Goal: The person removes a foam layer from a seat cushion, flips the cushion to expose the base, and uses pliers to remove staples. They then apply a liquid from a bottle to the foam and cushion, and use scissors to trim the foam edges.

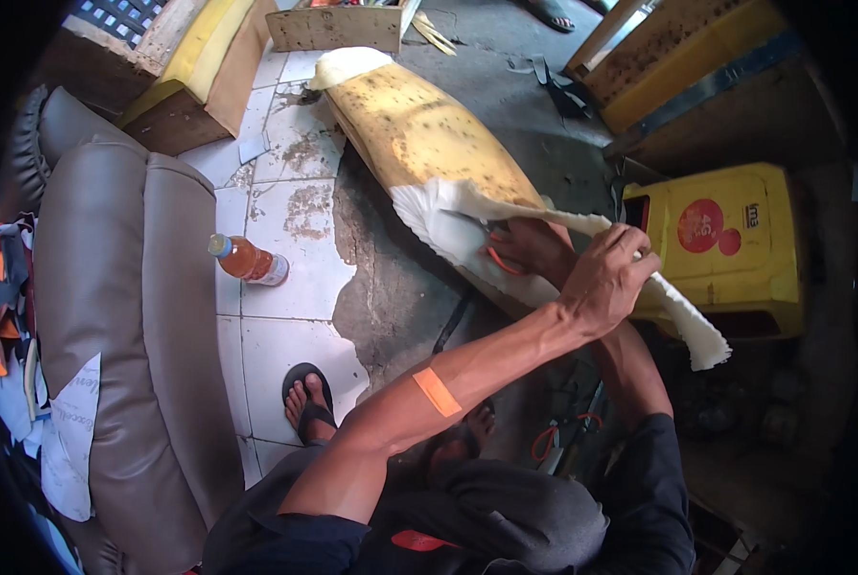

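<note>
A long piece of worn yellow foam (429, 125) lies diagonally ahead of me, with a white, ragged-edged layer (443, 225) at its near end. My left hand (606, 278) crosses over my right arm and grips a loose white strip (693, 331) that hangs down to the right. Behind it, my right hand (534, 249) is closed on orange-handled scissors (506, 259), their blades against the white layer. My left forearm carries an orange patch.
A padded brown cushion (98, 287) lies left, beside fabric scraps. A drink bottle (252, 264) stands on broken tiles (285, 230). A yellow plastic box (736, 249) sits right, below a wooden frame (678, 67). Wooden boxes (333, 29) line the back, where another person's foot (554, 14) shows.
</note>
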A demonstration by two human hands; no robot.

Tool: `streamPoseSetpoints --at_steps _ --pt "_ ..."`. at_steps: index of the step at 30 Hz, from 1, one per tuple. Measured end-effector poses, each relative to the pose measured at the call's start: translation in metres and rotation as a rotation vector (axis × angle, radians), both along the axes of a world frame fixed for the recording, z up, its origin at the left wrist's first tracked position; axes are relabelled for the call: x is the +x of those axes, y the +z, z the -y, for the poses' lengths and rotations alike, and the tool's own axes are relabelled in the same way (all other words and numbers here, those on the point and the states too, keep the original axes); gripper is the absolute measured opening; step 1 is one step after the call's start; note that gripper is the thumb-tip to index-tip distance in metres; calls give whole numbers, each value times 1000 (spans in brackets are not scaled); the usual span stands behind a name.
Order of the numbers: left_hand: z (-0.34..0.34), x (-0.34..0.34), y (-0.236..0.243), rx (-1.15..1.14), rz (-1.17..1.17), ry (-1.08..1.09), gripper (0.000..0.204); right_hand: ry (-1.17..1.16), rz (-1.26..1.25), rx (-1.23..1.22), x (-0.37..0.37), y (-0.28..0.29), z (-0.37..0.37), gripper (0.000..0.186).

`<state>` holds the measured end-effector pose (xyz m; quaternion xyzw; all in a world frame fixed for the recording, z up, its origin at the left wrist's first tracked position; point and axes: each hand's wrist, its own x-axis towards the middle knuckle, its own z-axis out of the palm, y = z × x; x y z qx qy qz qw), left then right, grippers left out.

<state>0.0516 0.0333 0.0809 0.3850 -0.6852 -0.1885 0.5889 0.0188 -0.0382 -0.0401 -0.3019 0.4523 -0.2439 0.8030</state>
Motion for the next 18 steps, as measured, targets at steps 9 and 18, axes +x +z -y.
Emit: streamPoseSetpoints --at_steps 9,18 --pt "-6 -7 1 -7 -36 -16 18 -151 368 525 23 -9 23 43" --pt "-16 -11 15 -38 -85 -107 23 534 -685 -958 39 -8 17 41"
